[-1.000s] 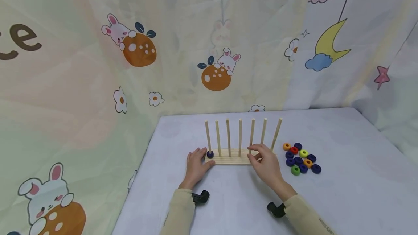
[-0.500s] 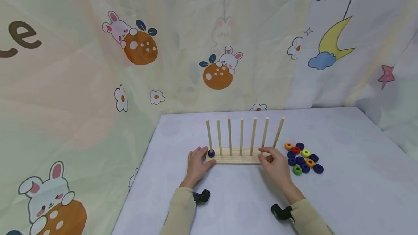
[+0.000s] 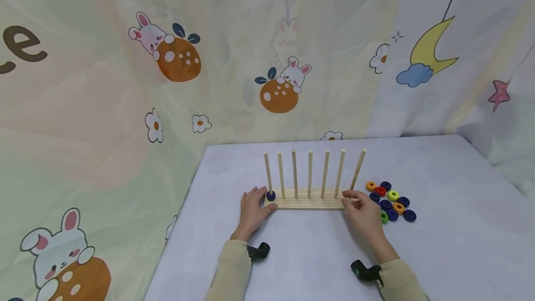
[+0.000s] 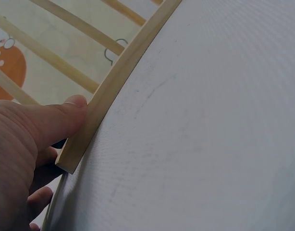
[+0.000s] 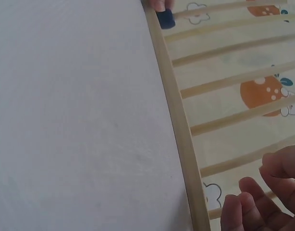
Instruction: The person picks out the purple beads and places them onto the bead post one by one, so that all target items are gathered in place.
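A wooden peg rack [image 3: 311, 204] with a row of several upright pegs stands on the table. At its left end my left hand [image 3: 251, 212] grips the base. In the left wrist view the thumb [image 4: 66, 118] presses on the base's edge, with the other fingers behind the end. A dark blue ring [image 3: 270, 196] sits at the bottom of the leftmost peg. My right hand [image 3: 367, 215] is by the rack's right end, its fingers loosely bent. In the right wrist view nothing shows between those fingers [image 5: 251, 207]; whether they touch the rack I cannot tell.
Right of the rack lies a loose group of several rings, among them an orange ring [image 3: 370, 186], a red ring [image 3: 380, 191], a yellow ring [image 3: 393, 195] and dark blue ones. My right hand partly covers a green ring [image 3: 384, 218]. A printed cloth [image 3: 234, 82] hangs behind the table.
My right hand has moved right along the rack, from the pegs right of the middle to its right end. The left hand stays on the left end.
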`<state>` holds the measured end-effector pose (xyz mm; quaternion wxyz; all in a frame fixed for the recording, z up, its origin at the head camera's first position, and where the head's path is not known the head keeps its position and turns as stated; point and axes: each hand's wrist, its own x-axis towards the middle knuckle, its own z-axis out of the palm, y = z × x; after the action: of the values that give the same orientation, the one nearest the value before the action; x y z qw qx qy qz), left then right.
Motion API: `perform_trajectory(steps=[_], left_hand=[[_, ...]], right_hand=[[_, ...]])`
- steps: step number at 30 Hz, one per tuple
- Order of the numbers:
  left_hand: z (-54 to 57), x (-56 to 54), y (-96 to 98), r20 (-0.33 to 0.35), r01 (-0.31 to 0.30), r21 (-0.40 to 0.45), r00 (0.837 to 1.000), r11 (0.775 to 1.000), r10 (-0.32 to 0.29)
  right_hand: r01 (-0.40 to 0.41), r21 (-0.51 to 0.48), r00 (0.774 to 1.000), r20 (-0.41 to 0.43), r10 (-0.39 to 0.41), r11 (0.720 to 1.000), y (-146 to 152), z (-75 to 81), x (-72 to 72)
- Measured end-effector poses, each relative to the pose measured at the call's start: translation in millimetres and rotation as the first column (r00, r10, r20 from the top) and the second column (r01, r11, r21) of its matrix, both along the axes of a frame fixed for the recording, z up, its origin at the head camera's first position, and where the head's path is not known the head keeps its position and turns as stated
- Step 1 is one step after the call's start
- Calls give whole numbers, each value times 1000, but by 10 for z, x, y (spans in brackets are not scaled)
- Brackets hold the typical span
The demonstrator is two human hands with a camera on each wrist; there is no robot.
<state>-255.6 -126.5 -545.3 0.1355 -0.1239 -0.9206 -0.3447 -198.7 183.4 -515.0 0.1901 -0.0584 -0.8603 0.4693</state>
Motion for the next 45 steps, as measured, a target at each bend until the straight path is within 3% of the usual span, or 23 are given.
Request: perform_trajectory(steps=[7, 12, 19, 26, 33, 45], left_hand=[[35, -12, 1, 39, 7, 14, 999, 1000, -8], [27, -15, -14, 79, 2, -3, 997, 1000, -2], [48, -16, -9, 84, -3, -2, 996, 1000, 3], [48, -21, 3, 83, 7, 20, 996, 1000, -9], [12, 22, -16, 88, 4, 29, 996, 1000, -6], [37, 20, 1, 83, 3, 32, 997, 999, -6]], right_hand=[[22, 48, 1000, -23, -21, 999, 103, 51, 43], [72, 71, 997, -25, -70, 995, 231, 91, 67], [174, 75, 984, -46, -171, 982, 451, 182, 68], [269, 41, 952, 142, -272, 962, 772, 310, 147], [237, 85, 901, 352, -252, 968, 997, 311, 253], [167, 246, 873, 414, -259, 955, 1261, 211, 250]])
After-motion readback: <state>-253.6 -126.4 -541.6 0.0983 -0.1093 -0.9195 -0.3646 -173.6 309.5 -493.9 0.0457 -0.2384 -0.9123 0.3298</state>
